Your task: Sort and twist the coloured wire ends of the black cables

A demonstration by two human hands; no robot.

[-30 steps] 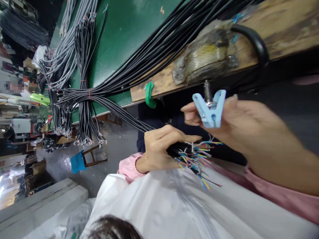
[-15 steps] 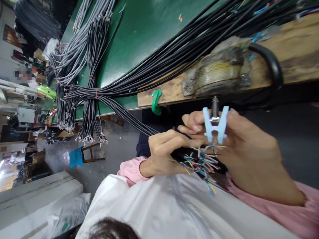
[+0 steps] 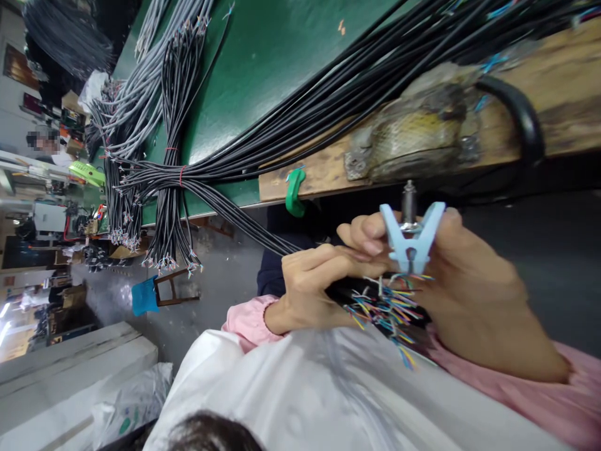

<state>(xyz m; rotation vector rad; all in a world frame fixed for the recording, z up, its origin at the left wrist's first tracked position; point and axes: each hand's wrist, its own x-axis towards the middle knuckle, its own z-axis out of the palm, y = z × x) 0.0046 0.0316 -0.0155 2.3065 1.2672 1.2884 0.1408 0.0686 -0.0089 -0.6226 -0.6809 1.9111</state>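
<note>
My left hand is closed around a bundle of black cables in front of my body. The stripped, coloured wire ends fan out to its right. My right hand is beside them, with thumb and fingers on either side of a light blue plastic clip. The clip sits on a metal shaft that juts from a tape-wrapped body on the bench edge. Its upper arms stand apart and its lower jaws meet over a few wire ends. My right fingers are partly hidden behind the clip.
The tape-wrapped body is fixed to a wooden board with a green hook. Black cable bundles lie on the green table. A blue-seated stool stands on the floor; a person is far left.
The clip's upper arms have spread apart and its lower jaws have come together at the wire ends. My right thumb has moved slightly right; my left hand keeps hold of the cables.
</note>
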